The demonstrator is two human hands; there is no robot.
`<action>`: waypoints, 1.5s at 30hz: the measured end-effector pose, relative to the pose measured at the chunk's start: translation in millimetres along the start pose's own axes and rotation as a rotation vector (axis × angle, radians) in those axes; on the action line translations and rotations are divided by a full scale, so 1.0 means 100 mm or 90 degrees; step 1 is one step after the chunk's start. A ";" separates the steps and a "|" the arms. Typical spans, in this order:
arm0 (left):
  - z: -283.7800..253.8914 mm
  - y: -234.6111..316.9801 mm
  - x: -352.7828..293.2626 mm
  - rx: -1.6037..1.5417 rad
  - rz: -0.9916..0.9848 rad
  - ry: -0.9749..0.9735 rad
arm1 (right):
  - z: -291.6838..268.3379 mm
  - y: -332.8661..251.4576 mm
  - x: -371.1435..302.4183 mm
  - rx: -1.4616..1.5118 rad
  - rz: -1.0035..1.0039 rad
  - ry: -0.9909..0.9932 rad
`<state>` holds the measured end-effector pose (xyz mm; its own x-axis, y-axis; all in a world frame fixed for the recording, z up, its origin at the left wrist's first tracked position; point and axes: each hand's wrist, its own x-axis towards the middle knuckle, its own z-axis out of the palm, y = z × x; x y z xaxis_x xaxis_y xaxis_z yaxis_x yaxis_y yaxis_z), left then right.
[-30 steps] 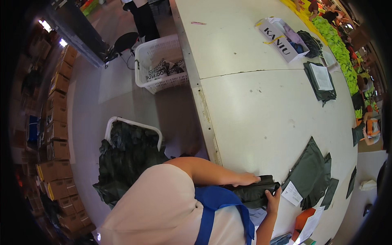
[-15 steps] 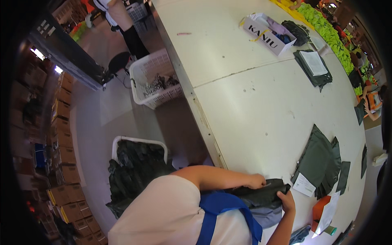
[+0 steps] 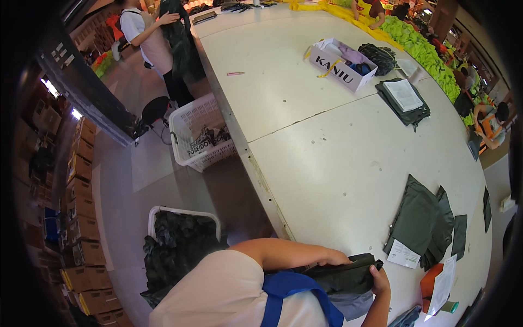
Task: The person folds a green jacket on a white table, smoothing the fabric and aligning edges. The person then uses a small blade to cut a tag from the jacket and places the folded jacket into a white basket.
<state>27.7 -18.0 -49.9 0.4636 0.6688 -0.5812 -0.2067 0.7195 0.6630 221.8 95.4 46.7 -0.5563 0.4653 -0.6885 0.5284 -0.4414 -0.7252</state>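
Note:
A dark green garment lies bunched in front of me at the near table edge. My left hand is on its upper side, the fingers partly hidden in the fold and closed on the cloth. On the other end my right hand grips the garment's edge, thumb on top. Grey-blue cloth shows just below it. To the right lie flat dark green garment pieces with a white paper slip on their lower corner.
A basket heaped with dark garments stands on the floor at my left. Beyond it is a white basket. The white table holds a white box and folded garments. A co-worker holds dark cloth at the far left.
The view has tilted up, bringing the co-worker's upper body and the cloth they hold into sight. My left fingers have slid further into the garment's fold; my right hand keeps its grip.

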 end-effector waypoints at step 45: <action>0.36 0.40 -0.38 0.772 0.573 0.339 | 0.63 0.38 0.21 -0.314 -0.355 0.525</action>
<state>32.8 -21.2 15.7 0.1810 0.9461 0.2686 0.6609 -0.3192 0.6792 189.7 39.9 4.6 -0.2961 0.9519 0.0787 0.6361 0.2580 -0.7272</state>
